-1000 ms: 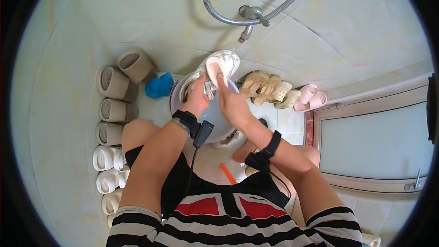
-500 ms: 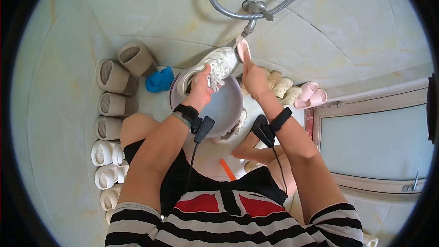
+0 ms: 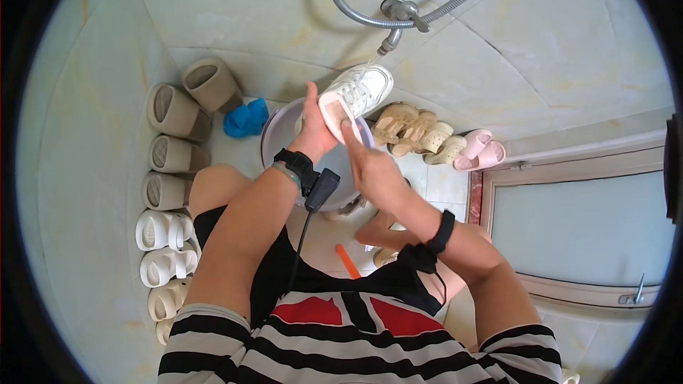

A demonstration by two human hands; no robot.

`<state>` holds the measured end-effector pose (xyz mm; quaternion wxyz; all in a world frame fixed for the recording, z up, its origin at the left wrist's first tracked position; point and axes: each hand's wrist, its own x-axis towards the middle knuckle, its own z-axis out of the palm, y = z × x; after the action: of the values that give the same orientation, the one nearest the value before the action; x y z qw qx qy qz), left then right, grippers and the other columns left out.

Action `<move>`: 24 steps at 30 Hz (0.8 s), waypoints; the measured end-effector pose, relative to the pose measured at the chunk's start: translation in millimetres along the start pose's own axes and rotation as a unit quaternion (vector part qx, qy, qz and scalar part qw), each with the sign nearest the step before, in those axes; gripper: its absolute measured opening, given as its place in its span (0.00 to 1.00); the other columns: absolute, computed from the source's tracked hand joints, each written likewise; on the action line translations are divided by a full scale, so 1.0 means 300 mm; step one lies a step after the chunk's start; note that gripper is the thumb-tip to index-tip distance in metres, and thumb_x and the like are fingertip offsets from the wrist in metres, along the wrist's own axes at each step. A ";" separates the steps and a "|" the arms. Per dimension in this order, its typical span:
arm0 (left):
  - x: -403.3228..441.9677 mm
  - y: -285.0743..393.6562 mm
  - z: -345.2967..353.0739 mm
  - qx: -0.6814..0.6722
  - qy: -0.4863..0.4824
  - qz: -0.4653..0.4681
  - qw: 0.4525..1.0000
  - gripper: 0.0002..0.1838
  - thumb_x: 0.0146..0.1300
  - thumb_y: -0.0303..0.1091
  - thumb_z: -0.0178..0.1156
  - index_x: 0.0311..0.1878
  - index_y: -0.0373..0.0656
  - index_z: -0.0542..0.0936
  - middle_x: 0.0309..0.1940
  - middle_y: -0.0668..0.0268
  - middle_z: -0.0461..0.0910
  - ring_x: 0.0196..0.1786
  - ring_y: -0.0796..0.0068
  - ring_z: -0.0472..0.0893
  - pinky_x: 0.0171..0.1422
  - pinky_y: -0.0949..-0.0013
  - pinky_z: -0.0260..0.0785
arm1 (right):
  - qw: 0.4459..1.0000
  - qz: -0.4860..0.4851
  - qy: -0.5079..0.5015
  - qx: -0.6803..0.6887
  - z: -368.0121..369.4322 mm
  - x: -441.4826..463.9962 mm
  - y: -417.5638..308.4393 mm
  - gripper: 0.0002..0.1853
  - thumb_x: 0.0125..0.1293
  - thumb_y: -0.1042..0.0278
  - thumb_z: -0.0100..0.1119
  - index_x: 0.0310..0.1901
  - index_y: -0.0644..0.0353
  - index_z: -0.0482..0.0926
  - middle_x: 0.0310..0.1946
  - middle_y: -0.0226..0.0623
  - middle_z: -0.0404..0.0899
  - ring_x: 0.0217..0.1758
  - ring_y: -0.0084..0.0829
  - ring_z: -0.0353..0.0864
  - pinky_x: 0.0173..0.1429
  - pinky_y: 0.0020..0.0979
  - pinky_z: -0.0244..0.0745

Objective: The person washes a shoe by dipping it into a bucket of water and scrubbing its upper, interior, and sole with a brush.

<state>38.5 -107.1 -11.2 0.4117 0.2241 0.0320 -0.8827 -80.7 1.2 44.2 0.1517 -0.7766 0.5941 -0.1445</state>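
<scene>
My left hand [image 3: 315, 131] is wrapped round a white lace-up sneaker [image 3: 371, 87], its toe pointing up and right. Water from the metal tap [image 3: 388, 44] runs onto the shoe. My right hand [image 3: 373, 171] grips a pale pink brush [image 3: 337, 115], seen from its back, which lies over the side of the sneaker; its bristles are hidden. Below both hands stands a lilac bucket [image 3: 269, 144] with cloudy water inside.
Taupe slippers [image 3: 173, 111] and white sandals [image 3: 162, 230] line the left wall, near a blue cloth [image 3: 245, 119]. Tan clogs [image 3: 395, 122] and pink slippers [image 3: 482, 151] stand right of the bucket. An orange stick [image 3: 347, 262] lies on the floor. A metal hose [image 3: 398, 23] hangs above.
The brush has moved down and left, from the sneaker's toe to its near side, with my right hand. The sneaker has turned and shifted slightly right under the tap.
</scene>
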 end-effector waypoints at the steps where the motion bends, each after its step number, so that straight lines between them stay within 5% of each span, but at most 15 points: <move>1: 0.029 -0.007 -0.021 -0.005 -0.018 0.016 1.000 0.43 0.67 0.70 0.34 0.68 0.40 0.62 0.65 0.54 0.68 0.67 0.54 0.68 0.68 0.37 0.54 | 0.998 -0.003 -0.003 -0.062 -0.006 0.042 0.037 0.29 0.67 0.72 0.48 0.70 0.56 0.60 0.22 0.56 0.76 0.25 0.55 0.78 0.32 0.48 0.73; 5: 0.040 -0.029 -0.017 0.038 -0.037 0.018 0.998 0.44 0.65 0.74 0.28 0.67 0.46 0.65 0.65 0.59 0.69 0.65 0.61 0.69 0.66 0.44 0.55 | 0.990 0.077 0.015 -0.114 -0.028 0.188 0.121 0.28 0.67 0.72 0.46 0.69 0.61 0.58 0.23 0.57 0.77 0.25 0.56 0.78 0.31 0.50 0.72; 11: 0.085 -0.002 -0.044 -0.055 -0.020 0.002 0.998 0.41 0.69 0.68 0.34 0.64 0.37 0.67 0.65 0.58 0.69 0.65 0.56 0.68 0.71 0.55 0.57 | 0.999 0.016 0.023 -0.020 0.002 -0.040 -0.013 0.31 0.65 0.76 0.48 0.71 0.61 0.56 0.20 0.59 0.75 0.23 0.56 0.77 0.30 0.51 0.71; 14: 0.145 -0.060 -0.095 0.023 -0.004 0.099 0.995 0.35 0.72 0.61 0.35 0.64 0.37 0.67 0.63 0.55 0.71 0.65 0.57 0.70 0.70 0.50 0.58 | 0.995 0.028 -0.010 -0.096 0.024 0.017 0.029 0.36 0.61 0.80 0.48 0.72 0.63 0.51 0.18 0.57 0.75 0.21 0.54 0.78 0.26 0.49 0.72; 18: 0.095 -0.022 -0.048 0.035 0.049 0.066 0.996 0.28 0.74 0.56 0.38 0.63 0.46 0.69 0.60 0.59 0.73 0.61 0.58 0.73 0.64 0.47 0.65 | 0.994 -0.004 0.025 -0.106 0.048 0.117 0.061 0.38 0.59 0.81 0.48 0.72 0.63 0.50 0.18 0.57 0.75 0.21 0.54 0.78 0.26 0.49 0.73; 24: 0.064 -0.023 -0.015 0.044 0.046 0.005 0.998 0.33 0.71 0.63 0.36 0.66 0.46 0.65 0.59 0.59 0.74 0.60 0.57 0.74 0.61 0.42 0.66 | 0.997 0.041 -0.043 -0.056 0.030 -0.027 -0.009 0.38 0.59 0.78 0.49 0.73 0.59 0.51 0.19 0.62 0.75 0.24 0.57 0.79 0.30 0.51 0.74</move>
<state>24.3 -115.1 -24.3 0.4037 0.2822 0.0108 -0.8702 -76.7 10.2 36.5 0.1394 -0.7645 0.6253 -0.0716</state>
